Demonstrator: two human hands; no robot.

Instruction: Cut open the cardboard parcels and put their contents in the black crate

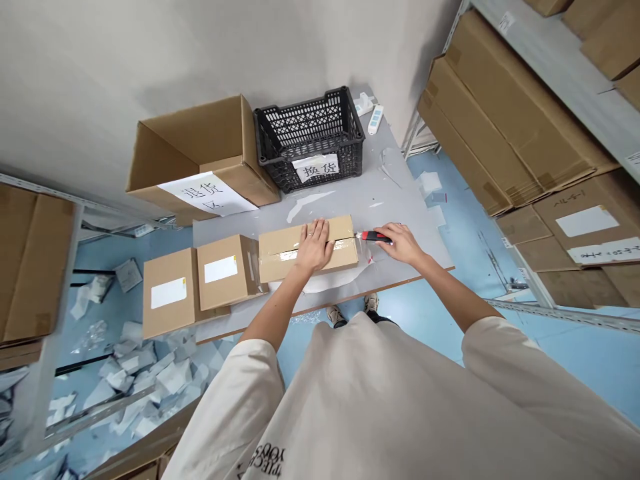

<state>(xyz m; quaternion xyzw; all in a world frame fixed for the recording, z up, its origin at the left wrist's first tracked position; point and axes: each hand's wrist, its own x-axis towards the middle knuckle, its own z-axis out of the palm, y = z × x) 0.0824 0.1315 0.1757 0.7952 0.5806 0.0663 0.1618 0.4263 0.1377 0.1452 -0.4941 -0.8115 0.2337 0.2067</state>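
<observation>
Hands apart: the left hand (315, 247) lies flat on top of a taped cardboard carton (280, 261), pressing it to the worktop (350, 200) as if to keep it from sliding. The right hand (400, 243) closes around a red-and-black utility knife (374, 236) at the carton's right end, its blade tip just beside the clear packing tape (335, 246) along the seam. The carton sits near the worktop's front edge, within easy reach. Just to its left stand a smaller carton (225, 272) and a second one (173, 297), both with white labels. At upper centre, a black plastic crate (309, 140) bears a 换货 (exchange) sign beside an open carton (200, 153) signed 退货区 (returns area), apparently placed to keep the two kinds of goods apart.
</observation>
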